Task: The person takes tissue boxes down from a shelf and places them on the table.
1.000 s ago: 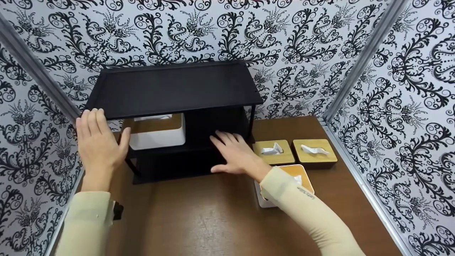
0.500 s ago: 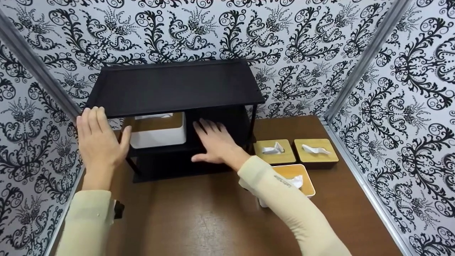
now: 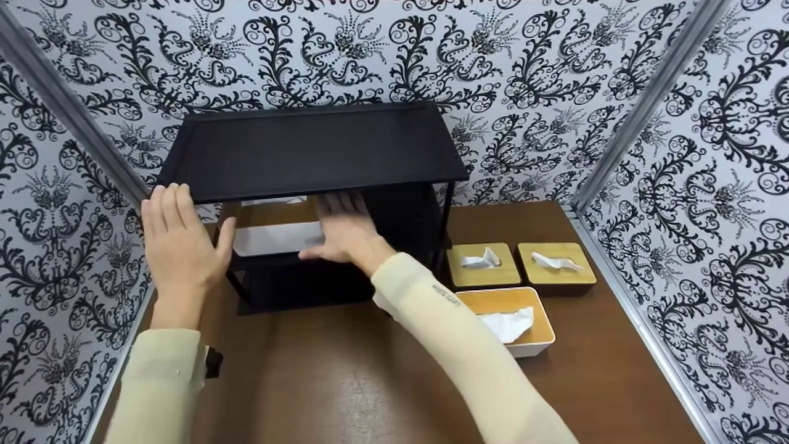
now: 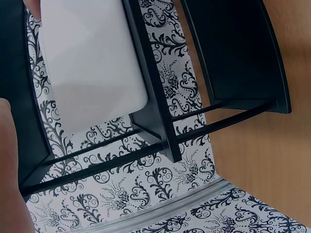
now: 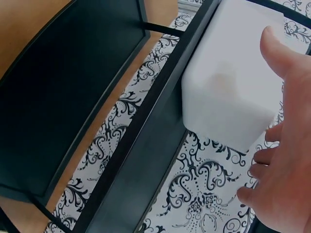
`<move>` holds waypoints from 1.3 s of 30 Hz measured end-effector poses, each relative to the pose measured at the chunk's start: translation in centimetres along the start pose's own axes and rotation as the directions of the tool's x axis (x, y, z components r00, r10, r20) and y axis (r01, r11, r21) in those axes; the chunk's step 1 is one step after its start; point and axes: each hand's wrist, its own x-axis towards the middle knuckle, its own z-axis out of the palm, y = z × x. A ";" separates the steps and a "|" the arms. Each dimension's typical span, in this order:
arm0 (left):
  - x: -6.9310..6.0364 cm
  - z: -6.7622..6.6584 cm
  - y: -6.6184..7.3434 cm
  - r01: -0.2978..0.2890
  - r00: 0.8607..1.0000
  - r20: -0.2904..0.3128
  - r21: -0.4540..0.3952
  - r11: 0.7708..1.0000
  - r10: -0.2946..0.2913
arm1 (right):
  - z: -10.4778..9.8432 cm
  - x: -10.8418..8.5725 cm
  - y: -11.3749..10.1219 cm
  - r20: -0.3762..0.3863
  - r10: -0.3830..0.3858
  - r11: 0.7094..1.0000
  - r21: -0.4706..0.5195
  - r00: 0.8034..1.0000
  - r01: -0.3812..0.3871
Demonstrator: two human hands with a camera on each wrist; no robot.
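A white tissue box (image 3: 280, 239) with a brown wooden lid lies on the middle tier of a black shelf rack (image 3: 320, 148), at the left end. My right hand (image 3: 345, 231) reaches in under the top board, beside the box's right end. Its fingers are extended and partly in shadow. In the right wrist view the thumb lies before the white box (image 5: 228, 77); whether it touches cannot be told. My left hand (image 3: 185, 253) is at the rack's left front corner, with straight fingers at the top board's edge. The left wrist view shows the box's white side (image 4: 92, 63).
Right of the rack, two dark tissue boxes with light wooden lids, a left one (image 3: 484, 274) and a right one (image 3: 564, 271), stand side by side on the brown table (image 3: 320, 376). A white tissue box (image 3: 533, 348) stands before them, partly behind my right sleeve. Patterned walls enclose the table.
My right hand has moved left and deeper into the middle tier, up to the tissue box's right end. My left hand has kept its place at the rack's corner. The head view has shifted slightly.
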 end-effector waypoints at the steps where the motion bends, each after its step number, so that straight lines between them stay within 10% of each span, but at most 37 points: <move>1: 0.0 0.0 0.0 0.001 1.000 0.000 0.003 1.000 -0.001 | 0.0 0.3 -0.2 0.010 0.004 1.000 0.009 1.000 -0.004; 39: -0.1 0.1 0.2 0.028 1.000 -0.005 0.024 0.999 -0.028 | -1.3 5.2 -2.5 0.156 -0.073 0.952 0.306 0.985 0.022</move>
